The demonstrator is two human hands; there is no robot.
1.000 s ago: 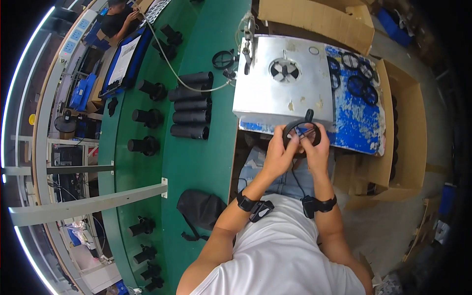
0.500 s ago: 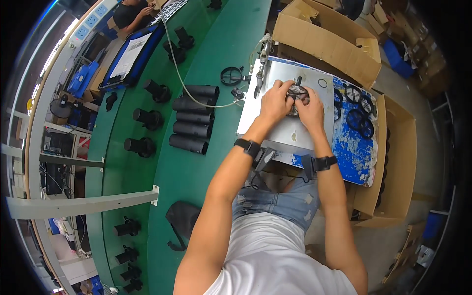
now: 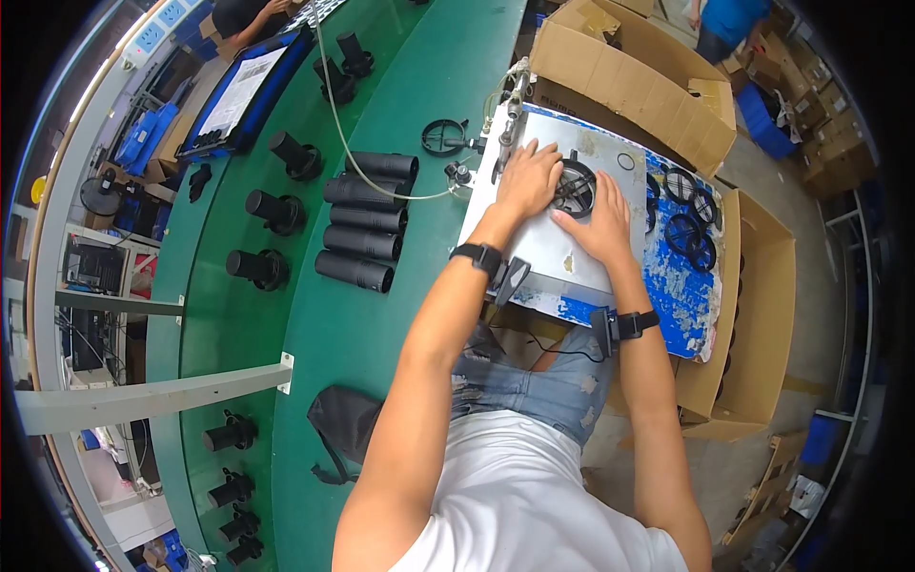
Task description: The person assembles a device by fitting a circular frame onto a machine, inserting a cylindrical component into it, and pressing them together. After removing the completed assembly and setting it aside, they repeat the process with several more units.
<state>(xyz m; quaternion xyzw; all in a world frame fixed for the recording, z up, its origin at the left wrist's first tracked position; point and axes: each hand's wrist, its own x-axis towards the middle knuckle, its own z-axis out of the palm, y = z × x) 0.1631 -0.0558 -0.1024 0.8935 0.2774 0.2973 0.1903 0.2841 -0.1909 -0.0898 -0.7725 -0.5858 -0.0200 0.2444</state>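
Spoked ring: the black spoked ring [image 3: 574,188] lies near the middle of the top surface of the silver metal box [image 3: 569,250], between your two hands.
Left hand: your left hand [image 3: 530,183] is palm down with fingers extended, at the ring's left rim; contact cannot be told.
Right hand: your right hand [image 3: 604,221] is spread, thumb apart from the fingers, along the ring's right side; neither hand is closed around it.
Thin ring: a thin dark ring [image 3: 625,154] lies near the surface's far right corner.
Fitting: a metal fitting [image 3: 513,114] stands at its far left corner.
Board: more black spoked rings [image 3: 685,232] lie along the right edge of the chipped blue board [image 3: 669,284] under the box.
Bench: five black tubes [image 3: 365,218] lie side by side on the green bench [image 3: 434,224], left of the box.
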